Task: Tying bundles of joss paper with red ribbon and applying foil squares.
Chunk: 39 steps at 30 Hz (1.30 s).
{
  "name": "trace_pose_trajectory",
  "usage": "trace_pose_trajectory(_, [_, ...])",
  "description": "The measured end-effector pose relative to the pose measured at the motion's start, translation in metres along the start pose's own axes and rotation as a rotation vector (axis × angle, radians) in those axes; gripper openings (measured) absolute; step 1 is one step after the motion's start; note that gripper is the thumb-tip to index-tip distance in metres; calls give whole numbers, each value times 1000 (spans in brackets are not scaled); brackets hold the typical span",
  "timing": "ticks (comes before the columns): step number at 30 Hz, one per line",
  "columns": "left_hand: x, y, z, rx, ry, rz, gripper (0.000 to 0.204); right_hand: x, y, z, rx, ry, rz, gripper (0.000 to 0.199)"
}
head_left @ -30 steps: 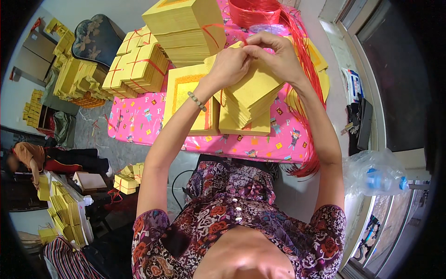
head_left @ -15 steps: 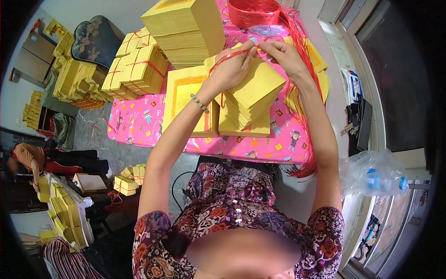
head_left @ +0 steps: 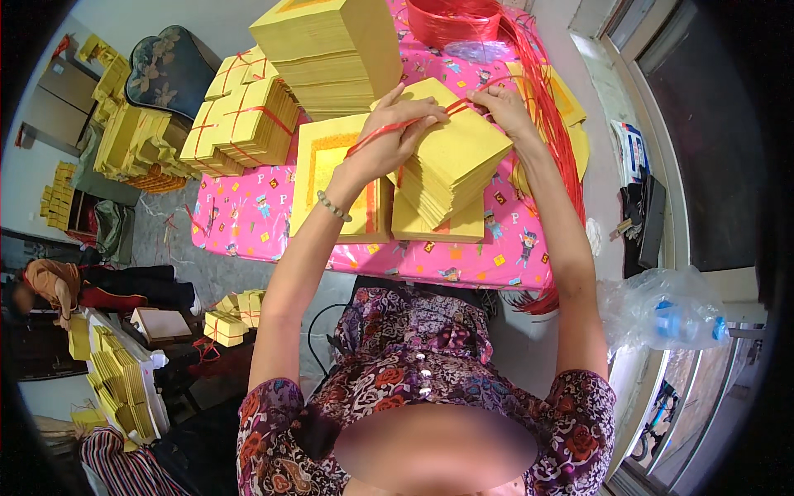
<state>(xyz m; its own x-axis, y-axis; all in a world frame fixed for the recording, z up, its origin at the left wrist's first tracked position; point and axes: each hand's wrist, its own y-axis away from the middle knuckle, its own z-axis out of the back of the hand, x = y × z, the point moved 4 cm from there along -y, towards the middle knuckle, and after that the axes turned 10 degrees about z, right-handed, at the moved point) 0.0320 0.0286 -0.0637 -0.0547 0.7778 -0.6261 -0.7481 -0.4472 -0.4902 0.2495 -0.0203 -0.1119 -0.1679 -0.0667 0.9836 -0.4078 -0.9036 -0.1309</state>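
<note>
A thick stack of yellow paper sheets [head_left: 459, 169] lies on the pink patterned tablecloth [head_left: 248, 211], turned at an angle. A thin red string [head_left: 438, 114] runs across its top. My left hand [head_left: 397, 132] presses on the stack's near-left corner and pinches the string. My right hand [head_left: 502, 107] pinches the string's other end at the stack's far corner. The string is stretched taut between both hands.
Tied yellow bundles [head_left: 244, 124] and a tall loose stack [head_left: 331, 54] stand at the back left. A flat gold-printed stack [head_left: 327, 178] lies left. A red basin [head_left: 455, 18] with loose red strings [head_left: 550, 99] is behind. A person [head_left: 50, 285] sits at far left. A plastic bag [head_left: 657, 310] lies at the right.
Both hands moved apart along the stack's top. The red string, gathered between them before, is now pulled straight and taut.
</note>
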Motion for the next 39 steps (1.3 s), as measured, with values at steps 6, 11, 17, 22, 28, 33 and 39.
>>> trace_pose_trajectory(6, [7,12,-4,-14,62,80,13,-30,-6,1,30,-54,-65,21])
trace_pose_trajectory(11, [10,16,-5,-23,91,96,13,-26,0,1,-11,-20,-92,20])
trace_pose_trajectory(17, [10,18,-3,-60,73,83,13,13,23,14,-225,59,231,23])
trace_pose_trajectory(22, [12,18,-3,-125,131,118,13,34,72,31,-499,119,437,21])
trace_pose_trajectory(28, [14,16,-4,-107,192,121,15,42,156,-7,-669,219,609,15])
trace_pose_trajectory(33, [14,16,-5,-90,208,136,19,16,198,-35,-677,58,461,11])
trace_pose_trajectory(39, [20,4,0,22,376,373,23,-26,201,-59,-611,-478,67,18])
